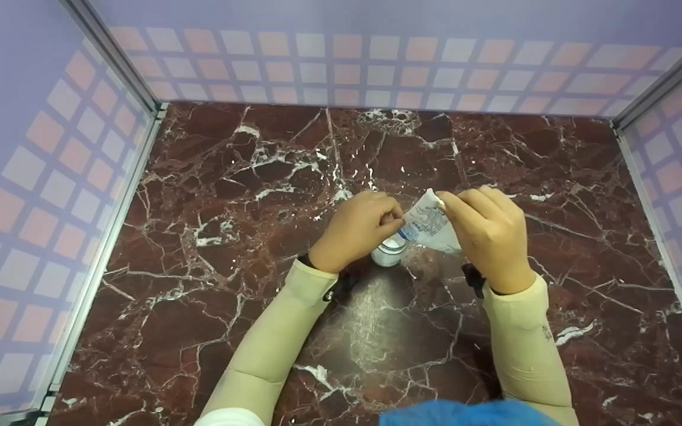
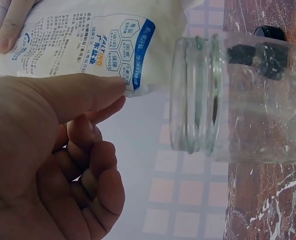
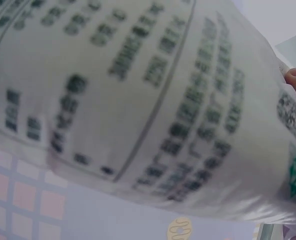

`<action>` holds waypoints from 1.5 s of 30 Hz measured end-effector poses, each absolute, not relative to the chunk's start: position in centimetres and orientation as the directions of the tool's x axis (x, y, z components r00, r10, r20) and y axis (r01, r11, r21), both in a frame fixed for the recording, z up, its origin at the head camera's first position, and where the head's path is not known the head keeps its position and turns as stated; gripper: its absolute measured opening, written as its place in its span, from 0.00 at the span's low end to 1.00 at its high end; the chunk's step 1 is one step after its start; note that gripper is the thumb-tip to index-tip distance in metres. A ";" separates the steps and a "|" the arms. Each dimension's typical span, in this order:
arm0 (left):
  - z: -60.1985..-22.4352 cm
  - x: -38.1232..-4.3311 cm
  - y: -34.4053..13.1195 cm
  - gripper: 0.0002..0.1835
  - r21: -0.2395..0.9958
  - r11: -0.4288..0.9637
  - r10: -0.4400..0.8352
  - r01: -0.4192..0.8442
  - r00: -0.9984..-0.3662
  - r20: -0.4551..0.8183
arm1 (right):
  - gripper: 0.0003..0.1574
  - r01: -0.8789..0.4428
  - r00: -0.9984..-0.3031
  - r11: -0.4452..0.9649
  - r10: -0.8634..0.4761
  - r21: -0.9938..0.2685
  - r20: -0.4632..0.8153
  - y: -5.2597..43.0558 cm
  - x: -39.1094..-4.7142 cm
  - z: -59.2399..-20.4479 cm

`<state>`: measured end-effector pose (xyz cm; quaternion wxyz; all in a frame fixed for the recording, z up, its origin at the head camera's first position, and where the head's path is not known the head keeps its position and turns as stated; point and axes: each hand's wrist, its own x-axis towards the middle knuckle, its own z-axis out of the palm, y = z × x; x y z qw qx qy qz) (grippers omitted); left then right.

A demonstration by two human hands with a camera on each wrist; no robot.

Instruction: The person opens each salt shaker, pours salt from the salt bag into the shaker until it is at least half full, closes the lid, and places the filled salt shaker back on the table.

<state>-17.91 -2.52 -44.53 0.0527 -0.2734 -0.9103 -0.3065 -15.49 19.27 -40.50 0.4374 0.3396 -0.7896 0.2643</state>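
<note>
A white plastic bag of salt [image 1: 428,222] with blue and dark print hangs tilted between the two hands. My right hand [image 1: 486,234] grips its upper end. At the bag's lower blue-striped corner, my left hand [image 1: 362,228] pinches the edge between thumb and index finger, the other fingers curled in. Just below that corner stands an open clear glass jar [image 1: 388,253], its threaded mouth close to the bag in the left wrist view [image 2: 195,95]. Whitish colour shows at the jar's mouth in the head view; whether it is salt I cannot tell. Printed bag [image 3: 153,105] fills the right wrist view.
The dark red marble-patterned table [image 1: 228,331] carries small white specks beyond the hands. Tiled-print panels [image 1: 347,65] enclose its back and sides. A small black object [image 2: 270,33] shows behind the jar in the left wrist view; its kind is unclear.
</note>
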 end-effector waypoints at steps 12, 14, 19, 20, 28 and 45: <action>-44.6 -18.0 -2.5 0.06 0.540 0.666 0.463 0.515 -0.853 0.242 | 0.09 -0.769 -0.380 0.629 -0.306 -0.114 0.873 19.2 -15.5 -40.5; -44.6 -18.0 -2.6 0.06 0.538 0.671 0.464 0.510 -0.855 0.231 | 0.09 -0.770 -0.380 0.628 -0.307 -0.115 0.873 19.2 -15.5 -40.6; -44.6 -18.1 -2.7 0.07 0.540 0.677 0.466 0.500 -0.859 0.211 | 0.09 -0.772 -0.381 0.625 -0.306 -0.118 0.873 19.2 -15.5 -40.6; -44.6 -18.1 -2.7 0.07 0.543 0.675 0.467 0.500 -0.859 0.211 | 0.09 -0.771 -0.382 0.625 -0.304 -0.120 0.873 19.3 -15.5 -40.6; -44.5 -18.1 -3.0 0.05 0.564 0.642 0.471 0.520 -0.847 0.245 | 0.08 -0.767 -0.396 0.625 -0.279 -0.148 0.875 19.4 -15.5 -40.4; -44.3 -18.0 -2.7 0.10 0.552 0.653 0.477 0.519 -0.847 0.234 | 0.08 -0.768 -0.387 0.626 -0.281 -0.138 0.878 19.4 -15.6 -40.6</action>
